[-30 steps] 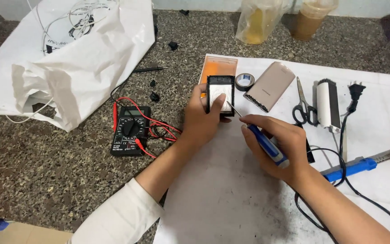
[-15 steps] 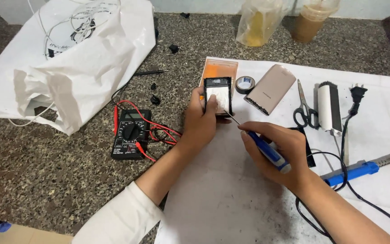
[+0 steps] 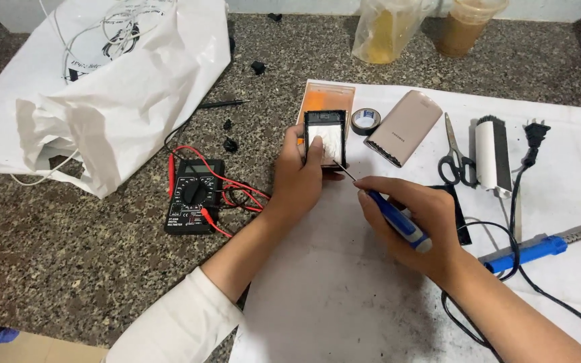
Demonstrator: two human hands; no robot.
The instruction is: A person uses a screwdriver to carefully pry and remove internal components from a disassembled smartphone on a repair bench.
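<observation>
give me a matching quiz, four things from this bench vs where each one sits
Things:
1. multimeter
2. scissors
3. tape roll
4. soldering iron

Places:
A. between the open case and the beige power bank
B. far right, on the white sheet
C. bare stone counter, left of the left hand
D. between the power bank and the white tube

Pairs: 1-C, 2-D, 3-A, 4-B

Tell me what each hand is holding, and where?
Left hand grips the small black case by its sides; right hand holds the blue screwdriver by its handle.
</observation>
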